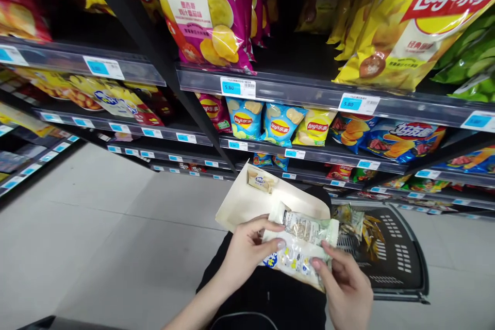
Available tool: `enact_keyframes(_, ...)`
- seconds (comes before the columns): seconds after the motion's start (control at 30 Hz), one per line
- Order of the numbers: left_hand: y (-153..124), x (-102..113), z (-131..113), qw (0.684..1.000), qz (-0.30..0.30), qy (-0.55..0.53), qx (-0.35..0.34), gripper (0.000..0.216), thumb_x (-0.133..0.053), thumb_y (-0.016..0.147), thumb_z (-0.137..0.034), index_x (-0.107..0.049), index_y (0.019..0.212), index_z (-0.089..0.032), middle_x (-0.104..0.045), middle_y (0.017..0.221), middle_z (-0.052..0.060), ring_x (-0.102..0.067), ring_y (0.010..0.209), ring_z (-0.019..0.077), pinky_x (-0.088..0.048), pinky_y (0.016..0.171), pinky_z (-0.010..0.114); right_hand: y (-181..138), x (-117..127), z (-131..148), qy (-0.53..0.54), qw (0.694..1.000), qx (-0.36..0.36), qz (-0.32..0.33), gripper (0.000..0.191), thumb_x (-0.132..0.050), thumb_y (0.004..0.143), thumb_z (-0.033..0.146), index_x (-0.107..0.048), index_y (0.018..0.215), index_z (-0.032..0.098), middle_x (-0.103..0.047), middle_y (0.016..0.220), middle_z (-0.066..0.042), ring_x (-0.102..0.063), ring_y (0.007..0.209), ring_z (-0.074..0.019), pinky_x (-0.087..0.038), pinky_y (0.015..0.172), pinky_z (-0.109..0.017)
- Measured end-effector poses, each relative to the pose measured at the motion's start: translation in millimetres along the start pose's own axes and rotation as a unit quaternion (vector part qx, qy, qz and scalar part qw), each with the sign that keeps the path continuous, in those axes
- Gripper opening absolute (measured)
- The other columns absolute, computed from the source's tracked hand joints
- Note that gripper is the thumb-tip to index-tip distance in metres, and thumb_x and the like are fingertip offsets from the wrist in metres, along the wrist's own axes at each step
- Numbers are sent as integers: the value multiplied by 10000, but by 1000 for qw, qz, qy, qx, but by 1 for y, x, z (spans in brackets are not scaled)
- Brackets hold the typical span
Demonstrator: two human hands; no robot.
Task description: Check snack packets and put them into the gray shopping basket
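A pale snack packet (299, 247) with printed text and a blue logo is held between both hands, above the lap. My left hand (247, 247) pinches its left side between thumb and fingers. On the right edge, my right hand (344, 278) grips the same packet with thumb and forefinger. Behind the packet a cream cardboard box (235, 201) rests tilted over the legs. Inside it, near the upper corner, lies a small packet or printed label (261, 179); which of the two I cannot tell.
To the right on the floor stands a dark shopping basket (402, 247) with several snack packets (371, 232) in it. Ahead, black shelves carry yellow chip bags (421, 26), a magenta chip bag (209, 15) and small blue chip bags (280, 124). Grey floor tiles (96, 227) extend to the left.
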State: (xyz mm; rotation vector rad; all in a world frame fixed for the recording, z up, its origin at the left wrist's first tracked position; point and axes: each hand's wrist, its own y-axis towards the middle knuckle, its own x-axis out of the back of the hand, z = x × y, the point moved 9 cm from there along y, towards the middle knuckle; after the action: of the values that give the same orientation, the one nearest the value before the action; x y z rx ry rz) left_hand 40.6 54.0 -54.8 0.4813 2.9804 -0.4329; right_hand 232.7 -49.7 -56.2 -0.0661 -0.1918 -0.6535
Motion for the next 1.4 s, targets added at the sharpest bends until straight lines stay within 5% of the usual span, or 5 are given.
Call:
enact_keyframes(0.33,5,-21,5,986,140,86,9,276,-755,615,-148,-658,867,-197,-451,919,9,-501,862,177,-391,733,244,10,-19,-17,22,983,14,181,124,-643,820,316,-575,792,216,-587,772,-18,-579,686,-154,-466,570,-230)
enact_keyframes(0.6,9,-22,5,989,96,106,24,163,-700,586,-66,-589,645,-171,-511,1036,51,-438,1091,254,-387,849,282,13,-21,1,-50,978,52,195,99,-651,811,320,-628,820,224,-599,859,-44,-590,781,-181,-505,645,-252)
enact_keyframes(0.77,11,-16,-1,997,32,68,-3,148,-650,578,-18,-595,568,-155,-482,1108,66,-499,984,222,-417,771,259,7,-27,-19,-13,971,-15,237,161,-581,865,319,-633,765,204,-543,879,-54,-550,602,-124,-483,424,-202)
enact_keyframes(1.1,3,-19,-7,983,85,153,-52,164,-629,748,-104,-680,603,-159,-435,1328,84,-577,921,208,-427,679,268,15,-23,-2,2,978,51,201,238,-603,849,285,-695,638,224,-610,849,-66,-592,720,-177,-514,490,-240)
enact_keyframes(1.4,3,-14,-6,953,99,283,-33,77,-621,765,-137,-587,715,-186,-406,1322,54,-567,975,194,-457,748,253,15,-21,-14,13,982,43,184,68,-603,852,248,-659,870,215,-591,805,-32,-582,646,-139,-471,535,-228)
